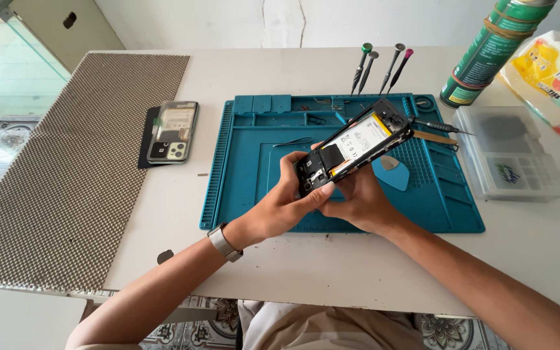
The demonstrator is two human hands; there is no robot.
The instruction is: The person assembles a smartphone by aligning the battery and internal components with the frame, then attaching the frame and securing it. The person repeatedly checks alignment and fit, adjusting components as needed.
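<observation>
Teal repair mat [254, 194] lies below the opened smartphone [358, 146], which both hands pinch: left hand [286, 198] fingertips at its lower end, right hand [358, 201] cradling underneath; grip edges, not battery.

Teal mat on a pale counter

The work mat [254, 194] is teal, ridged along its edges, on an off-white counter [332, 272]. Left of the mat lies a grey-brown dotted anti-slip sheet [66, 175]. On the mat's right, a blue pick [393, 174]; beyond it a green spray can [487, 55] and a yellow-and-white packet [552, 78].
</observation>
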